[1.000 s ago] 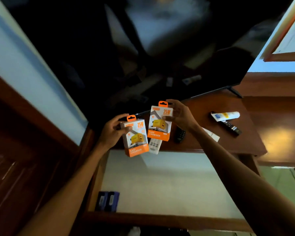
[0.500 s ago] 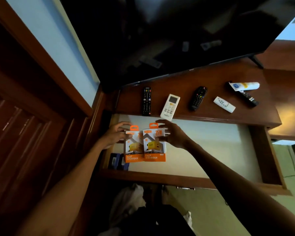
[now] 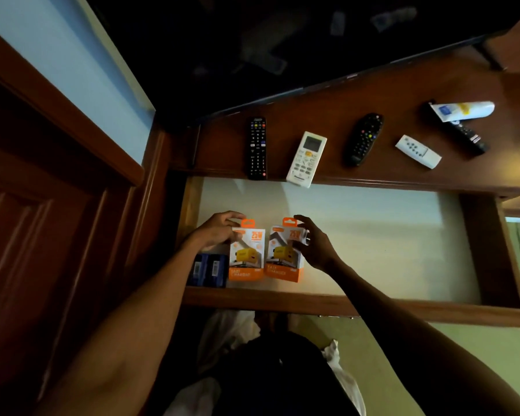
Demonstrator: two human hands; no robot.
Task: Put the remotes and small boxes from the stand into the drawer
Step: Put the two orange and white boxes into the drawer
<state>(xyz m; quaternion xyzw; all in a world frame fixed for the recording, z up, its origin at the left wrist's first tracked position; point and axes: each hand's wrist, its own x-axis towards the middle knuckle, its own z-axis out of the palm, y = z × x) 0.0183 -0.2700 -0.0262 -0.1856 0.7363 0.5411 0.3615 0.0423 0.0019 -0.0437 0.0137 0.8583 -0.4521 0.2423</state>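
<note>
Beside the blue boxes (image 3: 209, 270), each hand (image 3: 215, 232) (image 3: 312, 246) pinches a charger box (image 3: 246, 255) (image 3: 284, 255) — light, stiff card, probably best gripped by its edges.

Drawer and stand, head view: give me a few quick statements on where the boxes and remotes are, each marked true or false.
1. Both orange charger boxes, the left one and the right one, are inside the drawer. True.
2. The stand has no remotes on it. False: five remotes lie there, among them the white remote with a screen.
3. The left hand is on the left box, the right hand on the right box. True.
4. The blue boxes sit at the drawer's right end. False: they are at its left end, beside the orange boxes.
</note>
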